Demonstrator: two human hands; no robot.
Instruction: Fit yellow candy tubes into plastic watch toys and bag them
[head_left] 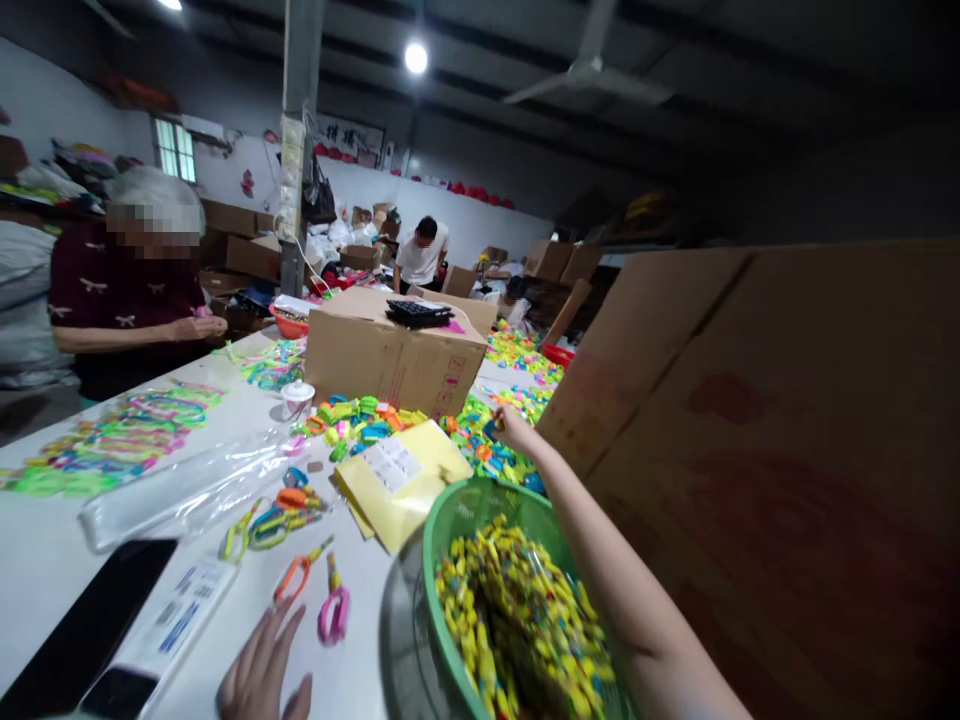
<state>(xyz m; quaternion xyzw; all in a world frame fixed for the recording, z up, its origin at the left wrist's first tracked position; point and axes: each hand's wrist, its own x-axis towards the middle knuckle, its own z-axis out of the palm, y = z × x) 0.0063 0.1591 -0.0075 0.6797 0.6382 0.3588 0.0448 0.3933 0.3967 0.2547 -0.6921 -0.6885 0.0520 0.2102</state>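
Observation:
My left hand (264, 665) lies low over the white table, fingers spread and holding nothing. Just beyond its fingertips are an orange-handled pair of small scissors (294, 577) and a pink-handled pair (334, 612). My right hand (514, 430) reaches far forward over a pile of colourful plastic handles (480, 437). Its fingers are curled closed, and a dark blue bit shows by the fingertips, too small and blurred to name. Under my right forearm stands a green plastic basket (487, 493) full of small yellow pieces (517, 570).
A yellow paper packet (431, 460) lies left of the basket. Further left are clear plastic bags (187, 490), a black phone (90, 620) and a white box (169, 620). A cardboard box (390, 355) stands ahead; tall cardboard (787, 450) walls the right. A person (127, 280) works at left.

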